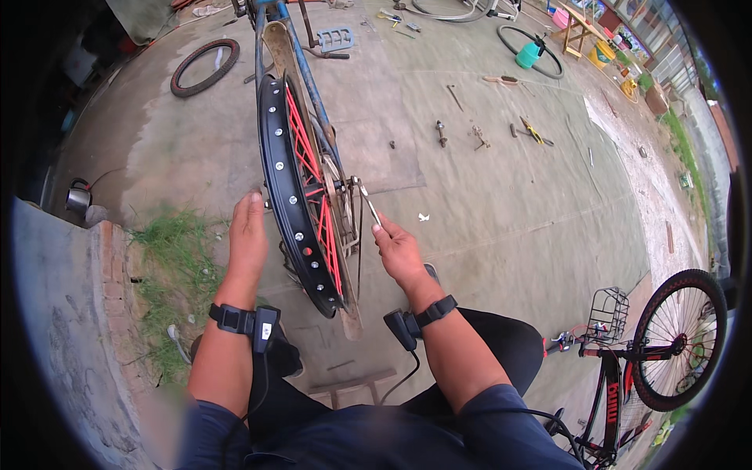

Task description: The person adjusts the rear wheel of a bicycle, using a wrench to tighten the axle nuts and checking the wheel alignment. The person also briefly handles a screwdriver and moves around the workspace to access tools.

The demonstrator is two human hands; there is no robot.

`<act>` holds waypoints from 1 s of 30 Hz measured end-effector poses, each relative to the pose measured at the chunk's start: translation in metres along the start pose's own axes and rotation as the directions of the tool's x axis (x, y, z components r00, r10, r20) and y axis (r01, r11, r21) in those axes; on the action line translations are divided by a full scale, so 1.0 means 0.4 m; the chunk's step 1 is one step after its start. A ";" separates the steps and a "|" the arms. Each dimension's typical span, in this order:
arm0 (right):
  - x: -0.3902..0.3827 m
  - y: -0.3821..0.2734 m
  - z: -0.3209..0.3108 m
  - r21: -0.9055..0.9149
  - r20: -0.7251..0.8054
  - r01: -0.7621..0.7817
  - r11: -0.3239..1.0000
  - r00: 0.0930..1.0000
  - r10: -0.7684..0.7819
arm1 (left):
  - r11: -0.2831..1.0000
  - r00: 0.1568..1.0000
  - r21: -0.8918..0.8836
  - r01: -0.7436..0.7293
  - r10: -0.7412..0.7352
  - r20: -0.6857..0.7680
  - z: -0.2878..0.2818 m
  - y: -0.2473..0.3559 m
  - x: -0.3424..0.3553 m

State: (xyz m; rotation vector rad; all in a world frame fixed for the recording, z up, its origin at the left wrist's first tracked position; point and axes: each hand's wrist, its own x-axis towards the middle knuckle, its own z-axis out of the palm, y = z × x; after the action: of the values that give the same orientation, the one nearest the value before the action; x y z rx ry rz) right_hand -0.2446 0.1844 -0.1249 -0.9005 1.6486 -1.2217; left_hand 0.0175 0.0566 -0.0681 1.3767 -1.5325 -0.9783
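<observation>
Visibility: the upper end of the blue bicycle frame [315, 98] is cut off by the top edge. The black wheel rim [285, 180] covers much of the frame's left side, and the hub is only partly visible behind the red spokes [298, 133]. The lower end of the wrench [370, 204] is concealed in the right hand [399, 252].

Position and axis: the wheel stands nearly edge-on between the two hands, its long axis running from the upper left to the lower right. The wrench lies right of the wheel; its shaft slants up and slightly left from the hand, head at the axle end. Contact with the nut there cannot be confirmed.

Fingers: the right thumb and fingers are closed round the wrench. The left hand [247, 231] is raised just beside the rim's left face, fingertips upward. How far its fingers are spread, and whether they touch the rim, cannot be told.
</observation>
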 end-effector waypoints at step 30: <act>-0.046 -0.164 0.036 -0.420 -0.043 0.053 0.906 0.996 -0.078 | 0.994 0.998 -0.086 -0.063 0.064 0.017 0.062 0.027 -0.005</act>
State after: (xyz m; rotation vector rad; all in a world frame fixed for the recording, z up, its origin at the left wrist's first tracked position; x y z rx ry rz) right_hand -0.2211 0.1795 -0.0595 -1.1981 1.9852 -0.9572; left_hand -0.0093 0.0599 -0.0669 1.2543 -1.5218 -1.0094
